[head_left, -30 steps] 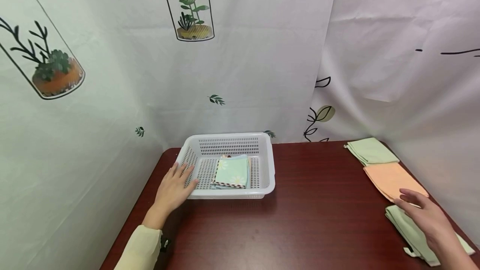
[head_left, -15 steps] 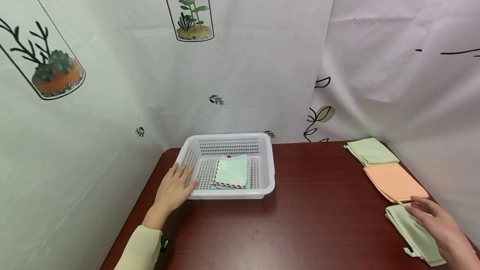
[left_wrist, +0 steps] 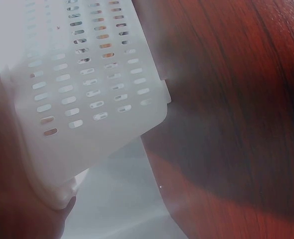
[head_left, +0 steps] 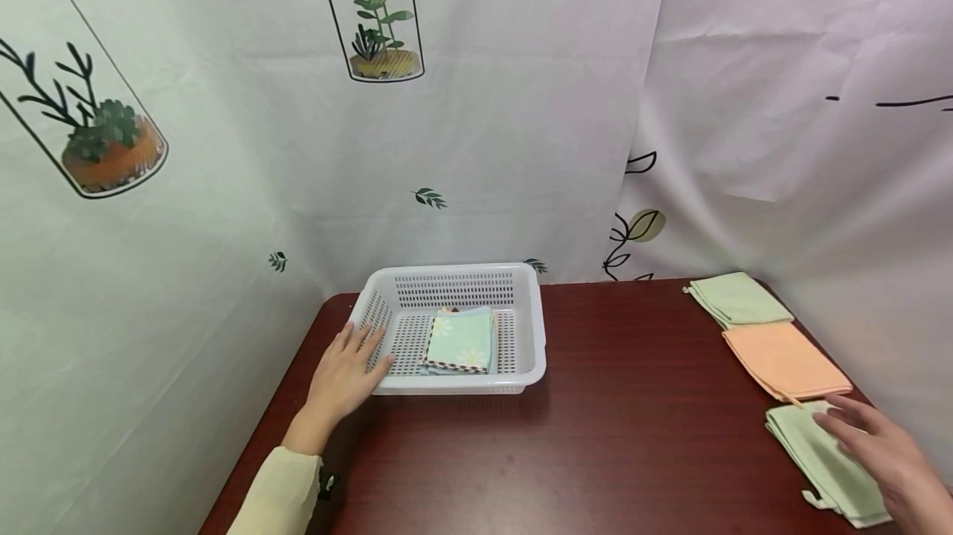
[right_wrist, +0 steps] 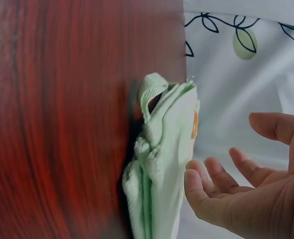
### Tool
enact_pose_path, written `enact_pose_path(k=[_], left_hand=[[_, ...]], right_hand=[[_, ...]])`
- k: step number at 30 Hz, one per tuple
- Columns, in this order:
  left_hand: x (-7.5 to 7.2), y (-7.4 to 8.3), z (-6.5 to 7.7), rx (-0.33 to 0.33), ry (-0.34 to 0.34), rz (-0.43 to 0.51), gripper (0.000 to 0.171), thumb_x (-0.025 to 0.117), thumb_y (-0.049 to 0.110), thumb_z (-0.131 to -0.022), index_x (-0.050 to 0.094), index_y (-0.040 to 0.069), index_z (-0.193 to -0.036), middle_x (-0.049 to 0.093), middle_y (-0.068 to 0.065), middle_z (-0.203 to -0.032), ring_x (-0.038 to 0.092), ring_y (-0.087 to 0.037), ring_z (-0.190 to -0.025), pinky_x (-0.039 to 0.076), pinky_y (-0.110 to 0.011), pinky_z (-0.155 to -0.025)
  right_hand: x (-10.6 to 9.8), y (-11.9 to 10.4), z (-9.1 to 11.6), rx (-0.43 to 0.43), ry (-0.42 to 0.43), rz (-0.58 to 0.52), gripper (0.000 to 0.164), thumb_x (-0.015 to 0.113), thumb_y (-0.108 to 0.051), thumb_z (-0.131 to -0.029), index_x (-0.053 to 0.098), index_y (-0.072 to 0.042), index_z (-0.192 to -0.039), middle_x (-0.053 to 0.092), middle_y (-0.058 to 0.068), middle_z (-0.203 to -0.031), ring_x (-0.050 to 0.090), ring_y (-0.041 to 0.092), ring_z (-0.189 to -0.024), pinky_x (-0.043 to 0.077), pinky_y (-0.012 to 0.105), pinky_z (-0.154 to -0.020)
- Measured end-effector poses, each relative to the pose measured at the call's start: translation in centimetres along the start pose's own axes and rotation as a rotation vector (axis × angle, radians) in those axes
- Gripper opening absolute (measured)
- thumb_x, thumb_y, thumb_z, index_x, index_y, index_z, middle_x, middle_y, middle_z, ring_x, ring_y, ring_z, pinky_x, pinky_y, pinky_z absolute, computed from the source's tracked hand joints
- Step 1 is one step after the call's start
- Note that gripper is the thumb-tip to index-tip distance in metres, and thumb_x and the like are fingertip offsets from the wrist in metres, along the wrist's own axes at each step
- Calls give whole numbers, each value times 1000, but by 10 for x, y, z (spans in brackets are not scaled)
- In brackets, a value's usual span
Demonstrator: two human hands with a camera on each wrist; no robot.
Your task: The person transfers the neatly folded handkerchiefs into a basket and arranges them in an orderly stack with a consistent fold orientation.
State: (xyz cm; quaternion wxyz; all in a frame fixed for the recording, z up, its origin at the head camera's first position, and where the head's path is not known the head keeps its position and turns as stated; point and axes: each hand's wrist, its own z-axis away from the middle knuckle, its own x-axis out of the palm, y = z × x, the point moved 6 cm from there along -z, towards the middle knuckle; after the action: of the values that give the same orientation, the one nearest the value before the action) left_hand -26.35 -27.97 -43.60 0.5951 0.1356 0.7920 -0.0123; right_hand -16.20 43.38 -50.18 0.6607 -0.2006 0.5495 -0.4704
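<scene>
The grip of the right hand [head_left: 882,454] is apart: the fingers bend loosely, the thumb stands off from them, and nothing is held. It hovers by the near green cloth [head_left: 830,460]; in the right wrist view the fingertips come right beside the cloth's upper face, though I cannot tell whether they touch. This cloth lies folded flat at the tabletop's right side, its small loop [right_wrist: 152,92] sticking out past the folded edge. Just beyond it come the orange cloth [head_left: 785,360] and the far green cloth [head_left: 740,301], also folded, in one line along the edge, which probably keeps each easy to pick out.

Across the tabletop [head_left: 618,411], the left hand [head_left: 342,378] lies over the left rim of the white basket [head_left: 454,384], fingers spread and its grip apart as well, likely to steady the basket rather than lift it. Inside, the floral cloth [head_left: 460,341] lies on top of other folded fabric, perhaps stacked to save room. Behind hangs the printed curtain [head_left: 521,138].
</scene>
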Motion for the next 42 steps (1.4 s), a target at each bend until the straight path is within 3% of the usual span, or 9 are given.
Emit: enact_pose_path(k=[2, 4, 5, 7, 12, 25, 42], left_hand=[[0, 0, 0, 0, -2, 0, 63, 56, 45, -99, 51, 6, -149, 45, -22, -154, 26, -47, -149, 25, -63, -119], [0, 0, 0, -1, -3, 0, 63, 56, 45, -99, 51, 7, -149, 45, -22, -154, 25, -47, -149, 24, -62, -119], [1, 0, 0, -1, -4, 0, 63, 56, 45, -99, 51, 7, -149, 45, -22, -154, 25, -48, -149, 24, -62, -119], [1, 0, 0, -1, -4, -1, 63, 55, 45, -100, 51, 7, -149, 45, -22, -154, 25, -48, -149, 24, -62, -119], [0, 1, 0, -2, -4, -2, 63, 56, 45, -99, 51, 6, -149, 45, -22, -154, 25, -47, -149, 24, -62, -119], [1, 0, 0, -2, -3, -10, 63, 55, 46, -99, 52, 7, -148, 46, -22, -153, 26, -47, -149, 25, -62, -119], [1, 0, 1, -1, 1, -2, 63, 56, 46, -99, 52, 8, -149, 46, -22, -154, 26, -47, -149, 24, -62, -119]], right_hand=[[-1, 3, -1, 8, 2, 1, 84, 44, -47, -106, 10, 11, -156, 20, 43, -150, 57, -5, -80, 53, 28, -76], [-1, 6, -3, 25, 2, -3, 84, 42, -47, -106, 7, 11, -156, 18, 43, -151, 64, 22, -100, 53, 40, -88], [-1, 8, -4, 37, 1, -15, 85, 42, -47, -106, 6, 11, -156, 16, 43, -152, 59, 37, -112, 51, 47, -92], [0, 12, -6, 59, 3, -36, 85, 42, -46, -106, 3, 11, -156, 12, 43, -154, 35, 58, -129, 43, 60, -98], [-3, 25, -14, 113, 24, -30, 87, 45, -46, -105, 2, 9, -157, 11, 43, -155, 24, 60, -136, 38, 64, -102], [-10, 41, -19, 198, 82, 46, 88, 46, -46, -105, 1, 10, -156, 13, 45, -152, 19, 63, -136, 34, 70, -101], [-11, 27, -13, 139, 117, 141, 84, 48, -39, -105, 6, 16, -153, 16, 48, -147, 24, 64, -132, 37, 70, -100]])
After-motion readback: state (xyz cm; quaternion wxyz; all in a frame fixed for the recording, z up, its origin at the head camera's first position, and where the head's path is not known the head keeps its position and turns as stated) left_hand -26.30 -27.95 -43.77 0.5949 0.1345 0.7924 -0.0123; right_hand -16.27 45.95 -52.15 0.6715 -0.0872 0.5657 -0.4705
